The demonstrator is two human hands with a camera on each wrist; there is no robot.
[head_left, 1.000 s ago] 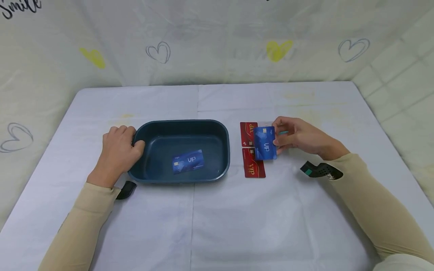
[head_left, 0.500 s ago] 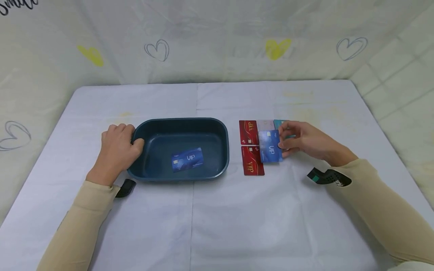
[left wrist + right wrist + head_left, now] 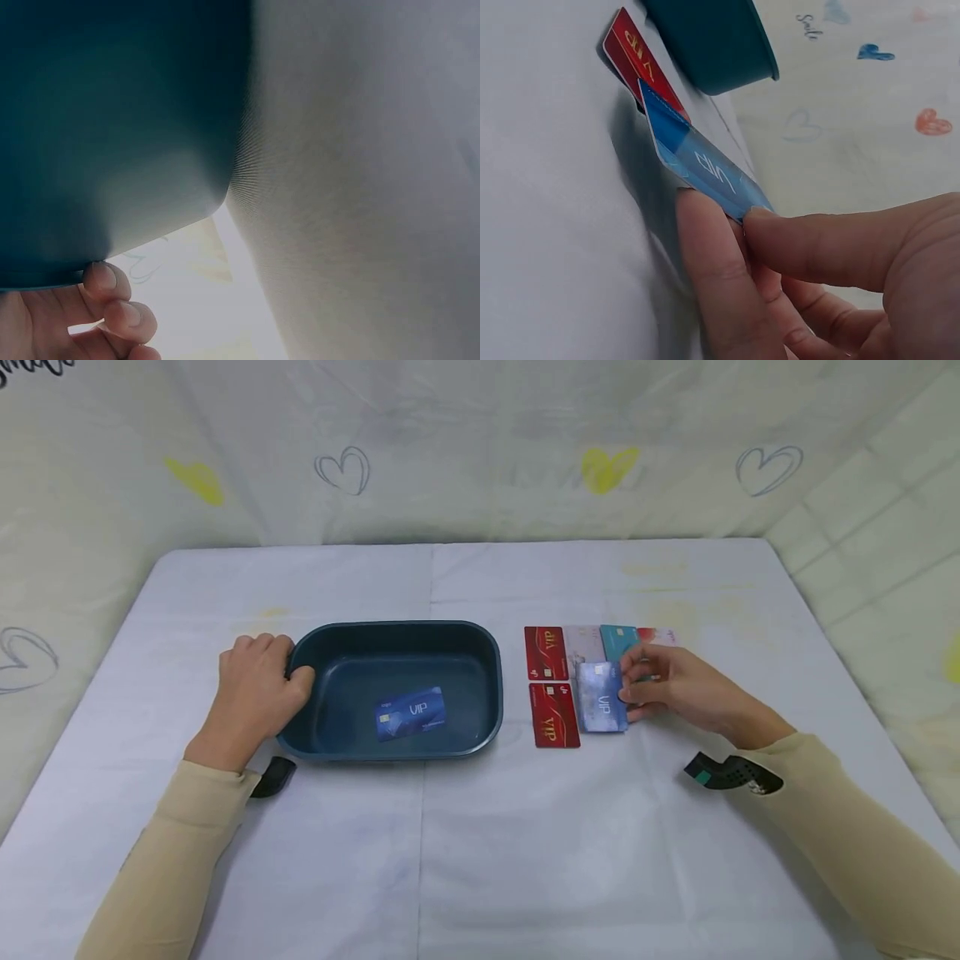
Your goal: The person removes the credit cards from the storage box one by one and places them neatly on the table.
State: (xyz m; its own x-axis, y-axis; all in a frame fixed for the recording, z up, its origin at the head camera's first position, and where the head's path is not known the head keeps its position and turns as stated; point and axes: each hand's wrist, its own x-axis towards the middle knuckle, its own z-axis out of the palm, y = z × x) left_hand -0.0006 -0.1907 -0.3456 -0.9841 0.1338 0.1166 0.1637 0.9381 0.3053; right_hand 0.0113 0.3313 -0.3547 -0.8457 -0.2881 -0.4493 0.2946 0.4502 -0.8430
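My right hand (image 3: 675, 689) pinches a blue VIP card (image 3: 600, 697) by its right edge, thumb on top and fingers beneath. In the right wrist view that blue card (image 3: 697, 157) tilts above the white cloth, its far end by a red card (image 3: 641, 64). Two red VIP cards, an upper one (image 3: 546, 653) and a lower one (image 3: 555, 717), lie to its left. Behind it are a pale card (image 3: 583, 643), a teal card (image 3: 618, 640) and a red-and-white card (image 3: 660, 636), partly covered. My left hand (image 3: 255, 697) grips the left rim of a dark blue tub (image 3: 390, 753).
Another blue VIP card (image 3: 410, 714) lies flat inside the tub. A white cloth (image 3: 525, 843) covers the table, which ends at a pale curtain (image 3: 420, 410) printed with hearts. A black wrist camera (image 3: 731, 772) juts out below the right wrist.
The right hand has carried the blue card rightward and slightly nearer, off the red cards. The pale, teal and red-and-white cards behind show more now. The left hand stays on the tub.
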